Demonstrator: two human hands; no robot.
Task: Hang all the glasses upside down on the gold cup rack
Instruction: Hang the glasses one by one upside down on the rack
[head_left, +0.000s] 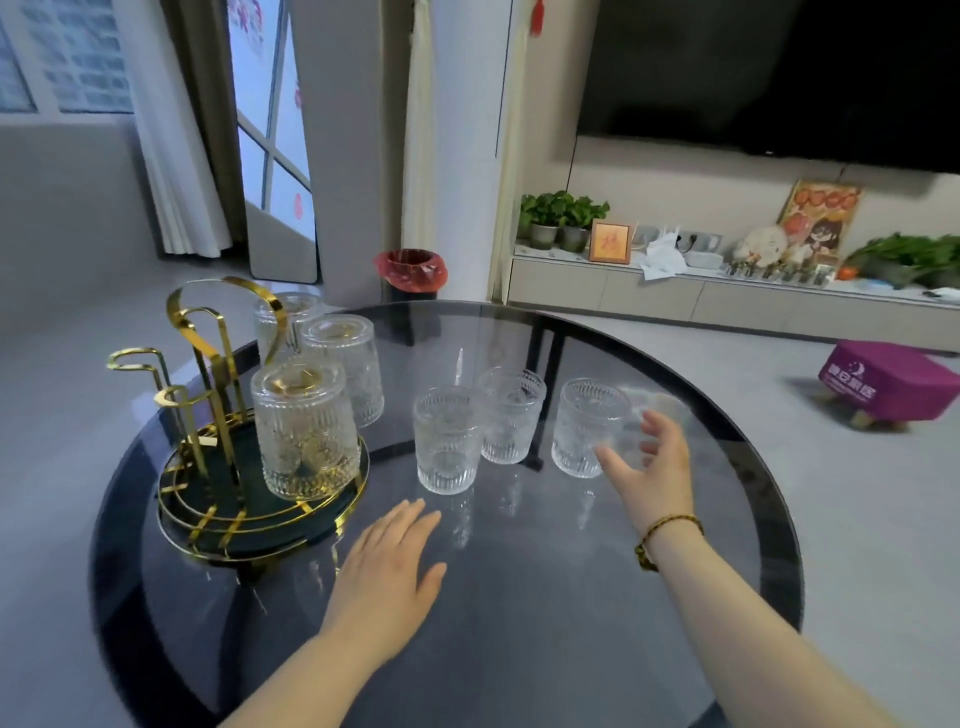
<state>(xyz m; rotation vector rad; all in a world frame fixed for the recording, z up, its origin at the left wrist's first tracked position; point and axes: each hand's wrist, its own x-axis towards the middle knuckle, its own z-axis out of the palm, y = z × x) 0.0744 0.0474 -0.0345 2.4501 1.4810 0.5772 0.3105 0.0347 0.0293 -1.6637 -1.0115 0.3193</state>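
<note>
Glasses, six, clear and ribbed, on a round dark glass table (519, 623). Three hang upside down on the gold cup rack (218, 415) near the table's left edge: front inverted glass (304, 428), middle inverted glass (345, 366), rear inverted glass (283, 322). Three stand upright mid-table: left upright glass (447, 439), middle upright glass (510, 414), right upright glass (589, 427). Right hand (652, 467), fingers spread and curved, holding nothing, is at the right upright glass's side; contact cannot be told. Beaded bracelet (662, 535) on that wrist, forearm reaching in from the near right edge. Left hand (389, 571), palm down, fingers together and extended, lies flat over the table just beside the rack's base, empty.
</note>
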